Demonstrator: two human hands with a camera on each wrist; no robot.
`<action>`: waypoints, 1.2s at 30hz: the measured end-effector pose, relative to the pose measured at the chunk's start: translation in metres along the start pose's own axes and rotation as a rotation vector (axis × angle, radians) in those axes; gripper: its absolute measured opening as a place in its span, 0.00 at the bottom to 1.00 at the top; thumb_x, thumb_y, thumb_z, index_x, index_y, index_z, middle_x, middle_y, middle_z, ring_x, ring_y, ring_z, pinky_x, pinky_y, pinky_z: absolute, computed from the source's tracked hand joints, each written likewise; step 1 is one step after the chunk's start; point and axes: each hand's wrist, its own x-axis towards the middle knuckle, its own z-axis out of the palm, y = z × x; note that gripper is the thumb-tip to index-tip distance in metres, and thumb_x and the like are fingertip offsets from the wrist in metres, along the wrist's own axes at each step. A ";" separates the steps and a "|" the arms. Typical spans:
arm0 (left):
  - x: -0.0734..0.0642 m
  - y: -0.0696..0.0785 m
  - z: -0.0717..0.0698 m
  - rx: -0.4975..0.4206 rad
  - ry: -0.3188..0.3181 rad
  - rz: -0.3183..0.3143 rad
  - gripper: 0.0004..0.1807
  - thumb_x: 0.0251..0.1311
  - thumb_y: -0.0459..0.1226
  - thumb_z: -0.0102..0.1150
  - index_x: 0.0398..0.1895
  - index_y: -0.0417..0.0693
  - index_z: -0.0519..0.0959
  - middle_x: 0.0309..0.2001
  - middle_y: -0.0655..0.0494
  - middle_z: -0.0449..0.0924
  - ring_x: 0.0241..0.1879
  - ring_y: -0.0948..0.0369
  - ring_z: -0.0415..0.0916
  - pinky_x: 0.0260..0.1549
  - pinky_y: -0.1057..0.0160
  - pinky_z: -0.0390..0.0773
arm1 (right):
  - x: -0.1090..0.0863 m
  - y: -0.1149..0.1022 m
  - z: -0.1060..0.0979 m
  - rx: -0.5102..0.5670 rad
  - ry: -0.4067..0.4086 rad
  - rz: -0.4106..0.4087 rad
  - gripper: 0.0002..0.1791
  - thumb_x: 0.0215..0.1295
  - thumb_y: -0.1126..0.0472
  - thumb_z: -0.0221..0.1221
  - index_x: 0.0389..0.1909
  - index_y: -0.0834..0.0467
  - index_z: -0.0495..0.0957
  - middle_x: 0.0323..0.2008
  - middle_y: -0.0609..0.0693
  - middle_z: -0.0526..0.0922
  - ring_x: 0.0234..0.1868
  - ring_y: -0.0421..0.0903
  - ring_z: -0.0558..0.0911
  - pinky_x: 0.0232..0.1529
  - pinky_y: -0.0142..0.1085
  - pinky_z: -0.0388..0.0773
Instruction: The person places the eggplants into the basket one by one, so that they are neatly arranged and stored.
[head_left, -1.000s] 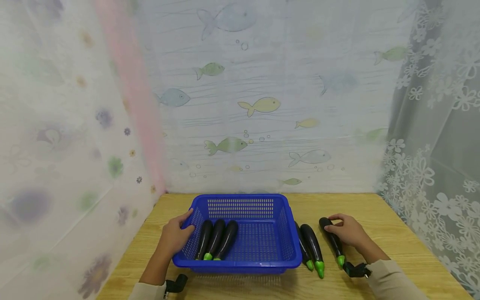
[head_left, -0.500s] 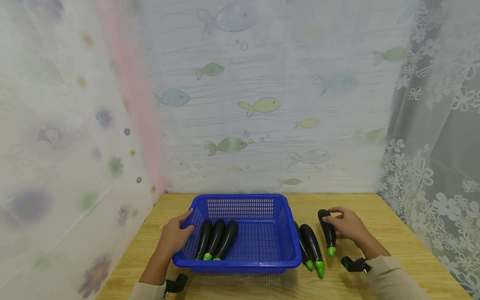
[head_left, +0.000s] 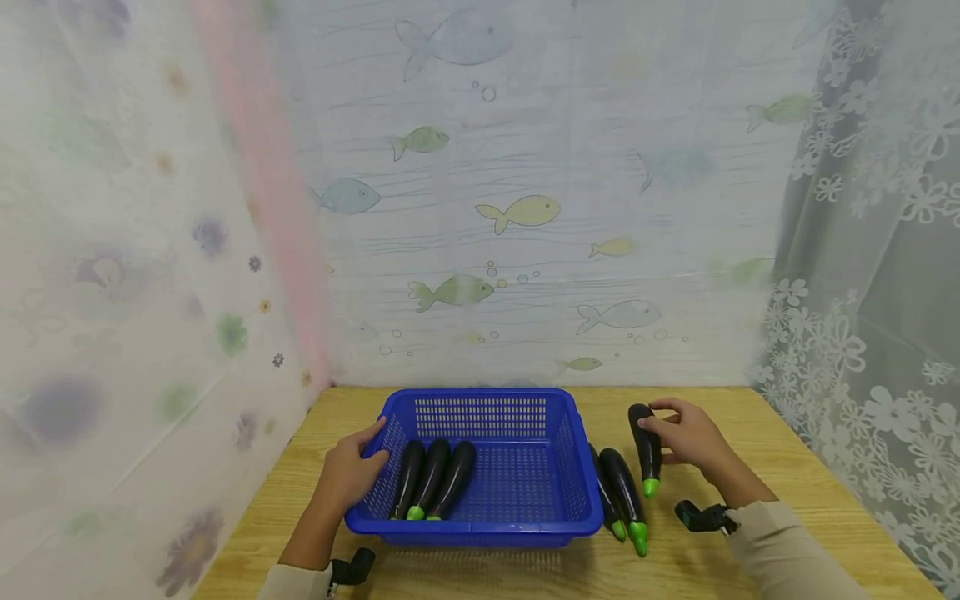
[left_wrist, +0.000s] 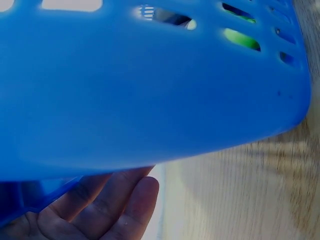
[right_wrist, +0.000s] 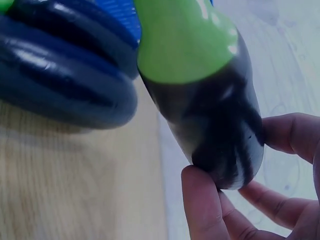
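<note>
My right hand (head_left: 693, 437) pinches an eggplant (head_left: 647, 450) near its thick dark end, its green cap pointing down toward me. In the right wrist view, thumb and fingertips (right_wrist: 201, 197) press on the blunt end of this eggplant (right_wrist: 215, 120), which is held up over the table. On the left, my left hand (head_left: 354, 475) grips the side rim of a blue plastic basket (head_left: 480, 528). Its fingers (left_wrist: 140, 202) show below the basket wall (left_wrist: 125, 90) in the left wrist view. Three eggplants (head_left: 432, 479) lie side by side in the basket's left part.
Two more eggplants (head_left: 624, 492) lie on the wooden table (head_left: 720, 408) against the basket's right side, green caps toward me. Behind the table hangs a fish-print curtain (head_left: 525, 317). A lacy flowered curtain (head_left: 847, 375) borders the right edge.
My right hand has lifted the eggplant off the table and carried it left and slightly away, toward the basket; it now hangs more upright. The left hand and basket have stayed put.
</note>
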 end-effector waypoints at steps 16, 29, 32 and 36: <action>-0.001 0.001 -0.001 0.000 -0.011 -0.013 0.33 0.66 0.40 0.58 0.76 0.55 0.70 0.70 0.33 0.72 0.42 0.49 0.79 0.35 0.54 0.79 | 0.002 -0.028 0.011 0.070 -0.013 -0.022 0.39 0.73 0.48 0.61 0.77 0.63 0.61 0.61 0.72 0.75 0.50 0.57 0.87 0.45 0.52 0.87; 0.000 0.000 0.000 -0.004 -0.001 -0.006 0.33 0.65 0.40 0.58 0.76 0.56 0.70 0.69 0.34 0.73 0.47 0.47 0.81 0.37 0.50 0.82 | 0.006 -0.053 0.022 0.102 -0.031 -0.033 0.39 0.72 0.49 0.62 0.76 0.62 0.62 0.63 0.71 0.75 0.50 0.58 0.87 0.42 0.49 0.88; 0.000 0.000 0.000 -0.003 -0.003 -0.007 0.33 0.65 0.40 0.59 0.76 0.56 0.70 0.69 0.34 0.73 0.47 0.48 0.81 0.37 0.50 0.83 | 0.006 -0.057 0.026 0.110 -0.034 -0.041 0.38 0.72 0.50 0.62 0.76 0.63 0.63 0.62 0.71 0.75 0.50 0.58 0.87 0.41 0.49 0.88; 0.000 0.000 0.001 -0.005 -0.007 -0.012 0.33 0.65 0.40 0.59 0.76 0.56 0.70 0.70 0.33 0.72 0.42 0.49 0.80 0.34 0.54 0.80 | 0.007 -0.062 0.033 0.127 -0.033 -0.043 0.37 0.71 0.51 0.63 0.75 0.62 0.64 0.60 0.70 0.77 0.49 0.57 0.87 0.41 0.49 0.88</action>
